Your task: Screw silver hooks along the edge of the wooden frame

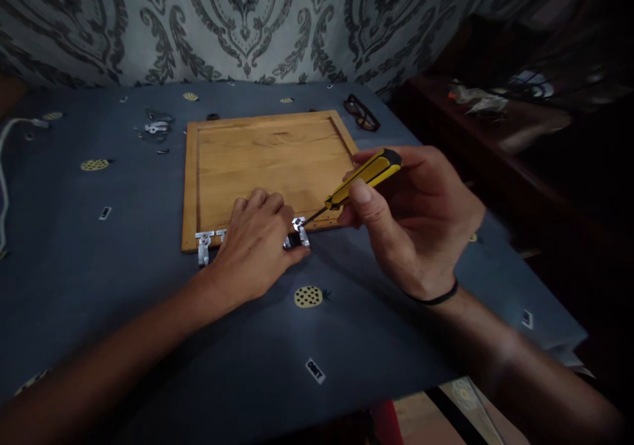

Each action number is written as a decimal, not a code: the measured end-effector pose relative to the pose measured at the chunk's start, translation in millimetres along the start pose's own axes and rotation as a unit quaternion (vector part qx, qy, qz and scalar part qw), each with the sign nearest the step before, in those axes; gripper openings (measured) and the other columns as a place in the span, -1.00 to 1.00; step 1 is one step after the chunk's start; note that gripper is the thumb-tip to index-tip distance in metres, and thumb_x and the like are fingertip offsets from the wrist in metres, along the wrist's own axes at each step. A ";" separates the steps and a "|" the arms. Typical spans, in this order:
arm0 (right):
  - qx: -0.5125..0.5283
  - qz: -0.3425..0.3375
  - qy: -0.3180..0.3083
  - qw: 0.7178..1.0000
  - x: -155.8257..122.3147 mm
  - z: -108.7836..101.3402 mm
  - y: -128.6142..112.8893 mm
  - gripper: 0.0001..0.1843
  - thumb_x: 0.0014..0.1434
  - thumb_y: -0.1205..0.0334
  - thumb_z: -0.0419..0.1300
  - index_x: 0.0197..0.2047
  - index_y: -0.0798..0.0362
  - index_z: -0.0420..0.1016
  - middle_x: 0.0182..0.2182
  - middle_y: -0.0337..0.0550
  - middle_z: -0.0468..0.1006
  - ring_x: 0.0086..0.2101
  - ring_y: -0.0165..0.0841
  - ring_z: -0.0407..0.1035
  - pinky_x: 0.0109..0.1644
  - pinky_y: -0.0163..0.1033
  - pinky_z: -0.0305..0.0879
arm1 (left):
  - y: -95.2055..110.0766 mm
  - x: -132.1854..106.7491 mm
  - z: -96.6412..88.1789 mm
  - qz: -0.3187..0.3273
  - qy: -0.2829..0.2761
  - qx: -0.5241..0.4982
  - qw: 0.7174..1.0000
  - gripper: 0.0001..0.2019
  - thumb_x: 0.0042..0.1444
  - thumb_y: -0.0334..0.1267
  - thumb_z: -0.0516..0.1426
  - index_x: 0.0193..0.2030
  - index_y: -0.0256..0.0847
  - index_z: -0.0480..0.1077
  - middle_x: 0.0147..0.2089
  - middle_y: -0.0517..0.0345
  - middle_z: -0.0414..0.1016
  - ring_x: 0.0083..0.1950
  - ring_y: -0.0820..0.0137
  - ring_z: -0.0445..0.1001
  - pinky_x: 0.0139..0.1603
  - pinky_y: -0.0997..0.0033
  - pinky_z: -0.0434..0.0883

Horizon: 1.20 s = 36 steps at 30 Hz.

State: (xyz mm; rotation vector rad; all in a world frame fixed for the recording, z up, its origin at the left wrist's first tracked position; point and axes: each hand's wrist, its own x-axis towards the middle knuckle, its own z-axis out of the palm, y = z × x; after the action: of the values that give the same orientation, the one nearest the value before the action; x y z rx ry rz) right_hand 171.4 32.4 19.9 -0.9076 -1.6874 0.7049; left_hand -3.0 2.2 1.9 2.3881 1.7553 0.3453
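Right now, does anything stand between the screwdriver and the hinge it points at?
Nothing visible does. The right hand holds the screwdriver, its shaft running uncovered to the hinge; whether the tip touches, I cannot tell. The left hand lies beside, clear of the shaft.

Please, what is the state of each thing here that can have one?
Cabinet door: lying flat
Screwdriver: gripped, slanting down to right hinge
Left hinge: sitting at door's near edge
Right hand: closed around screwdriver
Left hand: resting across door's near edge
Eyeglasses: set down; folded or open, unclear
White cable: visible end unplugged
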 end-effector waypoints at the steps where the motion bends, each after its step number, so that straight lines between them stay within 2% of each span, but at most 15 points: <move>1: 0.002 0.000 -0.004 1.000 0.5 0.2 -0.5 -0.76 0.24 0.05 0.40 -0.12 -0.10 0.48 -0.11 -0.19 0.63 -0.48 -0.42 0.50 -0.46 -0.24 0.43 | 0.1 0.1 -0.3 0.000 -0.001 0.000 1.000 -0.70 0.19 -0.09 0.35 -0.10 -0.28 0.55 -0.07 -0.04 0.53 0.05 0.04 0.38 0.01 0.08 0.34; 4: 0.033 -0.015 -0.001 0.999 2.1 0.8 -2.1 -0.76 0.22 0.06 0.43 -0.16 -0.08 0.49 -0.15 -0.23 0.62 -0.51 -0.49 0.45 -0.48 -0.27 0.43 | 0.2 0.2 -0.9 0.002 -0.003 0.001 1.000 -0.70 0.20 -0.09 0.34 -0.09 -0.28 0.54 -0.07 -0.05 0.53 0.05 0.04 0.38 0.00 0.08 0.33; 9: 0.041 0.013 -0.004 0.999 6.9 2.9 -4.8 -0.65 0.18 -0.11 0.42 -0.24 -0.08 0.43 -0.24 -0.25 0.61 -0.55 -0.48 0.42 -0.50 -0.26 0.46 | -0.4 0.2 -0.1 0.004 -0.001 0.002 1.000 -0.71 0.20 -0.10 0.35 -0.09 -0.29 0.54 -0.05 -0.05 0.54 0.06 0.03 0.38 0.01 0.08 0.33; 14: 0.119 0.015 -0.038 0.992 17.9 8.5 -3.3 -0.56 0.11 -0.10 0.48 -0.31 -0.08 0.33 -0.38 -0.34 0.61 -0.62 -0.48 0.40 -0.65 -0.32 0.36 | 0.6 1.0 0.3 -0.009 -0.010 0.004 1.000 -0.70 0.19 -0.07 0.35 -0.12 -0.27 0.54 -0.05 -0.05 0.54 0.07 0.01 0.39 0.03 0.06 0.34; 17: 0.131 0.019 -0.066 0.989 24.2 9.8 -4.0 -0.61 0.10 -0.04 0.50 -0.23 -0.08 0.41 -0.39 -0.33 0.62 -0.64 -0.47 0.41 -0.66 -0.31 0.38 | 0.1 0.6 0.4 -0.007 -0.017 0.007 1.000 -0.69 0.21 -0.04 0.33 -0.10 -0.27 0.54 -0.04 -0.05 0.54 0.08 0.00 0.39 0.05 0.04 0.34; 21: 0.128 0.022 -0.103 0.986 26.5 7.9 -5.0 -0.65 0.17 -0.04 0.45 -0.05 -0.07 0.60 -0.28 -0.26 0.66 -0.61 -0.47 0.47 -0.58 -0.28 0.47 | -1.5 0.2 0.9 0.002 -0.013 0.006 1.000 -0.68 0.24 -0.03 0.31 -0.09 -0.28 0.55 -0.03 -0.05 0.52 0.12 -0.01 0.39 0.06 0.02 0.34; 23: 0.132 0.027 -0.096 0.986 25.4 7.6 -4.2 -0.70 0.19 -0.03 0.44 -0.10 -0.05 0.65 -0.26 -0.24 0.67 -0.59 -0.47 0.49 -0.56 -0.28 0.48 | -1.5 0.7 0.8 0.002 -0.015 0.005 1.000 -0.68 0.24 -0.03 0.31 -0.09 -0.27 0.55 -0.02 -0.05 0.52 0.13 0.00 0.38 0.07 0.03 0.34; 26: 0.150 0.017 -0.066 0.986 23.5 9.7 -2.2 -0.76 0.14 0.06 0.49 -0.21 -0.01 0.67 -0.29 -0.24 0.67 -0.63 -0.51 0.43 -0.63 -0.34 0.38 | -0.5 1.9 0.1 -0.007 -0.027 0.006 1.000 -0.67 0.24 -0.02 0.30 -0.08 -0.28 0.54 -0.01 -0.05 0.52 0.15 0.00 0.38 0.09 0.03 0.33; 29: 0.163 0.001 -0.042 0.986 22.2 12.8 -0.9 -0.73 0.07 0.10 0.54 -0.35 0.00 0.56 -0.36 -0.26 0.67 -0.67 -0.53 0.37 -0.71 -0.38 0.28 | 0.1 2.4 -0.3 -0.011 -0.035 0.006 0.999 -0.66 0.24 -0.02 0.30 -0.06 -0.27 0.54 0.01 -0.06 0.52 0.17 0.00 0.37 0.11 0.03 0.32; 31: 0.163 0.000 -0.035 0.986 21.2 12.9 0.7 -0.67 0.05 0.11 0.55 -0.40 -0.02 0.47 -0.41 -0.29 0.65 -0.67 -0.51 0.34 -0.72 -0.37 0.27 | -0.1 2.2 -0.2 -0.010 -0.034 0.005 0.999 -0.66 0.24 -0.01 0.30 -0.05 -0.27 0.54 0.01 -0.06 0.53 0.17 0.00 0.37 0.11 0.03 0.31; 33: 0.164 -0.006 -0.039 0.986 20.0 10.3 3.7 -0.73 0.10 0.12 0.52 -0.34 -0.03 0.51 -0.41 -0.28 0.64 -0.64 -0.49 0.38 -0.69 -0.36 0.32 | -0.5 2.0 0.0 -0.008 -0.032 0.005 0.999 -0.66 0.24 -0.01 0.30 -0.05 -0.27 0.54 0.01 -0.06 0.53 0.16 0.00 0.37 0.11 0.03 0.31; 35: 0.163 -0.015 -0.064 0.984 19.1 5.5 7.5 -0.80 0.19 0.12 0.45 -0.15 -0.05 0.61 -0.33 -0.25 0.66 -0.58 -0.47 0.44 -0.62 -0.35 0.39 | -0.8 1.9 0.0 -0.007 -0.031 0.003 0.999 -0.67 0.25 -0.03 0.30 -0.06 -0.27 0.54 0.01 -0.06 0.53 0.16 0.01 0.37 0.11 0.04 0.31; 36: 0.162 -0.016 -0.081 0.983 18.7 2.9 9.3 -0.76 0.24 0.12 0.41 -0.04 -0.06 0.63 -0.28 -0.24 0.67 -0.55 -0.47 0.47 -0.59 -0.34 0.42 | -0.8 1.9 0.0 -0.007 -0.031 0.003 0.999 -0.68 0.24 -0.03 0.30 -0.06 -0.27 0.54 0.01 -0.05 0.53 0.16 0.02 0.37 0.11 0.04 0.31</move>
State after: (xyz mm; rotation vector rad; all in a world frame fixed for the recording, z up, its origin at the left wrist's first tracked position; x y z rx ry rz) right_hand 167.6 53.2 21.1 -0.6044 -1.6611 1.0202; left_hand -3.2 4.3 1.8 2.3618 1.7479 0.2627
